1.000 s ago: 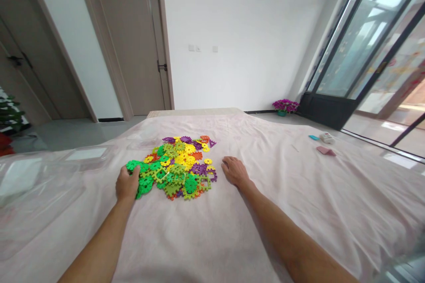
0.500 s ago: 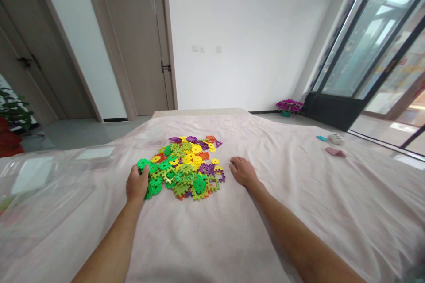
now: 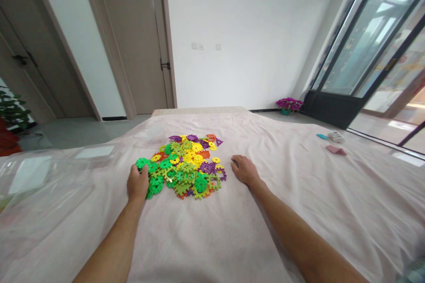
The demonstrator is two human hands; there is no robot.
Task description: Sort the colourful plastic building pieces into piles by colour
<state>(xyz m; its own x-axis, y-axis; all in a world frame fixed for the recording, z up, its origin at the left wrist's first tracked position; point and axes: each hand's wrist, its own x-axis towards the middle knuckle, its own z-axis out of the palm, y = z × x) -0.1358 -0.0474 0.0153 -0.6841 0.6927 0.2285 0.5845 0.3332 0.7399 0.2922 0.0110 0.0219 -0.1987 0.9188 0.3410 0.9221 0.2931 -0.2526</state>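
Note:
A loose heap of plastic building pieces, notched discs and toothed squares in yellow, green, purple and orange, lies on the cloth. My left hand is at the heap's left edge, its thumb and fingers closed round the side of a green notched disc. Other green discs lie against that hand. To the right of the heap, my right hand rests palm down on the cloth, fingers loosely stretched toward the pieces and holding nothing. A single yellow disc lies between the heap and this hand.
A pale pink cloth covers the table. Clear plastic boxes stand at the left. Toward the right edge lie a folded pink paper, a small white object and a blue piece.
The view has tilted very slightly. Both hands keep their places, the left at the green disc and the right on the cloth, and the heap looks the same.

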